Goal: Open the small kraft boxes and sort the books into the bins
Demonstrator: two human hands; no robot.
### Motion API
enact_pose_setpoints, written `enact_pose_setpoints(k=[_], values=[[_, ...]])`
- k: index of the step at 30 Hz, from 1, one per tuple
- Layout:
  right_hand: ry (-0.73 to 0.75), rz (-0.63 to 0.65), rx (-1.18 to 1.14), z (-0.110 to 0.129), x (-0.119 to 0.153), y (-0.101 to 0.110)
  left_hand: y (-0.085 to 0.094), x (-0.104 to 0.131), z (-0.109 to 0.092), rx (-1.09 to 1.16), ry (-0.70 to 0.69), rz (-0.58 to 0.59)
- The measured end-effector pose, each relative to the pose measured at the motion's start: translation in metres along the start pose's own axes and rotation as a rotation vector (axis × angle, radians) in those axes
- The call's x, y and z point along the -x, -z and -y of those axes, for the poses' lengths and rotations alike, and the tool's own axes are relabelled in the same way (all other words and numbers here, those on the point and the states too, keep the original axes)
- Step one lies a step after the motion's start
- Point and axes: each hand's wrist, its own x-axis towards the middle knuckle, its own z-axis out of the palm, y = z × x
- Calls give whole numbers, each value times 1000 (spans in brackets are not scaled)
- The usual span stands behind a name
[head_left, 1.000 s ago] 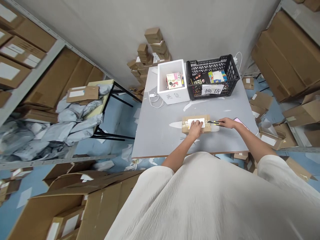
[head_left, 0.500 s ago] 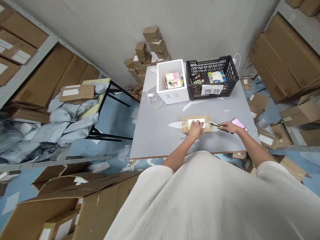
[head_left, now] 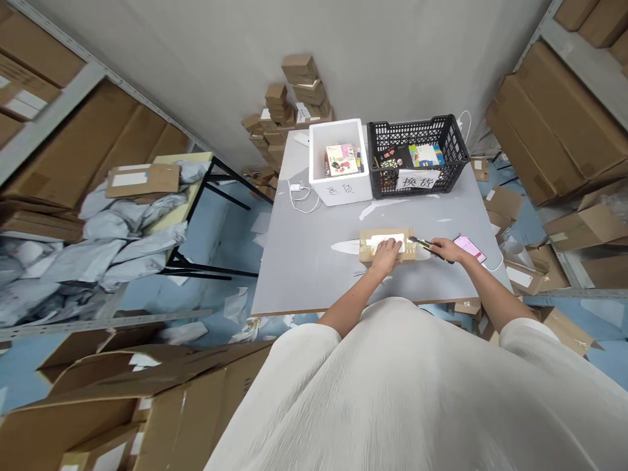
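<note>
A small brown cardboard parcel (head_left: 366,250) with a white label and clear tape lies flat on the grey table (head_left: 304,268). My left hand (head_left: 386,255) rests on its top with the fingers laid out over the label. In my right hand (head_left: 445,250) is a black and yellow box cutter (head_left: 428,245), its tip touching or just above the parcel's right end. A phone with a pink screen (head_left: 470,248) lies just right of my right hand, with a white cable beside it.
At the table's back stand a white foam box (head_left: 343,190) and a black plastic crate (head_left: 417,190), both holding books. Stacked small cartons (head_left: 299,69) rise behind. Grey mailing bags (head_left: 105,252) pile up at left; a large open carton (head_left: 206,399) is at lower left.
The box cutter's tip has moved slightly up and left to the parcel's top right edge. My left hand stays on the parcel. The camera view has shifted slightly.
</note>
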Motion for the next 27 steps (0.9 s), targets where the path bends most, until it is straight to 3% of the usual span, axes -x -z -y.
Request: enact_pose_setpoints(k=[6,9,14,18,27], values=[[-53,-111,-113,-10,22,12,10,-4,3,70,37,-110],[-15,-154,5,-5,30,6,17,-15,6,62,93,-147],[141,-188,381,10,37,-7,18,-30,10,37,120,-87],[103,-186,600,17,36,-13,17,-34,9,52,134,-60],[86,-162,592,12,30,-16,3,-30,11,-9,75,-108]])
